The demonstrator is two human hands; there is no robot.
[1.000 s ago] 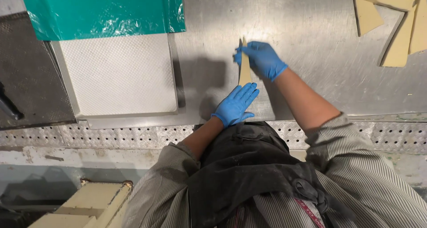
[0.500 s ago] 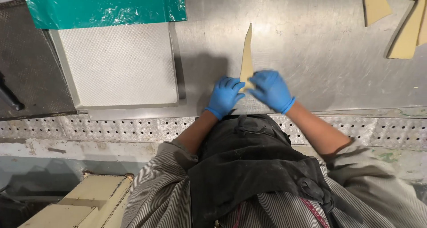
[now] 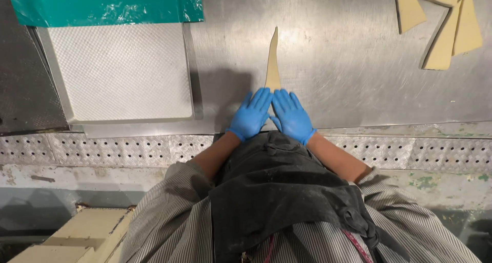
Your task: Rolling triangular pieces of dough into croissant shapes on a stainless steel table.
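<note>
Head view: hands (image 3: pixel 271 114) flat on dough strip (image 3: pixel 273 63)

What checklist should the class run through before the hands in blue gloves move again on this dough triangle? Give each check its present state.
1. Left hand flat on the wide end of the dough triangle: ok.
2. Right hand flat beside it, fingers extended: ok.
3. Triangle's tip points away, lying straight on the steel table: ok.
4. White tray lies apart, to the left: ok.
5. Spare dough pieces lie well clear at far right: ok.
6. Dough sticking to the table: cannot tell.
</note>
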